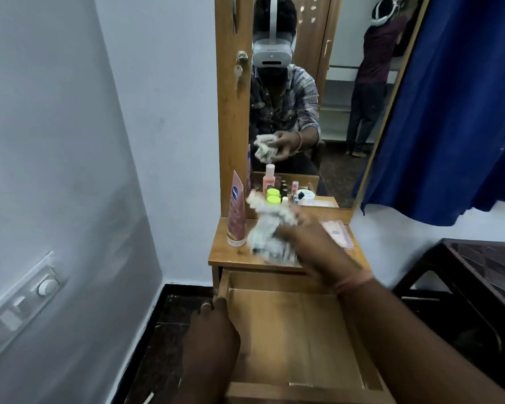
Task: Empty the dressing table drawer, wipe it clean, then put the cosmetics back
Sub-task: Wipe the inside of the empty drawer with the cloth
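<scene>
I see wooden dressing table top (231,258), white walls | drawer (292,330) pulled out beneath both hands, bare | right hand (309,243) clutches crumpled cloth (270,231) above it | left hand (213,319) grips drawer's side | cosmetics (273,196) beyond cloth

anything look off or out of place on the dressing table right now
Nothing looks spilled or damaged. The drawer is pulled out and bare, the cosmetics stand on the tabletop by the mirror, and the right hand holds a crumpled cloth above them, blurred by motion.
</scene>
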Tool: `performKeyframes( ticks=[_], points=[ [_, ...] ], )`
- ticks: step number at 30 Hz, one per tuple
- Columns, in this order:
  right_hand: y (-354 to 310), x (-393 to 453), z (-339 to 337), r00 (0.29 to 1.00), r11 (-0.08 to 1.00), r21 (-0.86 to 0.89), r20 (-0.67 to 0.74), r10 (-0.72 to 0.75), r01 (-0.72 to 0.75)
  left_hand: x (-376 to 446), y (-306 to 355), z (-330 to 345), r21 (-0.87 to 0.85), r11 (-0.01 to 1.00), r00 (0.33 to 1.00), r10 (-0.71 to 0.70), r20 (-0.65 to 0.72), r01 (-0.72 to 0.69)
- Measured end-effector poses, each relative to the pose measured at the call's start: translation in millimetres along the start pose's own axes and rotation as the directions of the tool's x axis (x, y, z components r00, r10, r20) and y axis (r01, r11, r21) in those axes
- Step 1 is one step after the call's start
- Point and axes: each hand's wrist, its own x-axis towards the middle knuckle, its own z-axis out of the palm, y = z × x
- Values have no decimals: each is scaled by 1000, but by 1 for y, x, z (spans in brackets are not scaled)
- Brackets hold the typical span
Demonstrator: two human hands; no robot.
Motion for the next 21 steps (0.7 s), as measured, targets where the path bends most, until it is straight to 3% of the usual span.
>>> performKeyframes(
  ticks=[2, 5, 8, 11, 21],
  points=[
    [-30, 35, -5, 977, 989, -57, -160, -143, 136, 2, 0, 0, 1, 1000, 1000, -5, 22, 5],
    [-52, 88, -7, 906, 921, -327, -286, -312, 214, 3, 2, -2, -7, 1000, 998, -27, 59, 28],
    [-56, 131, 2, 907, 824, -545, -253, -338, 155, 3, 3, -4, -13, 999, 994, -49, 96, 50],
    [-50, 163, 18, 925, 654, -747, -153, -349, 123, 7, 6, -6, -6, 998, 991, -61, 119, 62],
    [-24, 176, 28, 982, 443, -889, 39, -183, 118, 9, 5, -5, -3, 998, 991, -58, 124, 59]
  ],
)
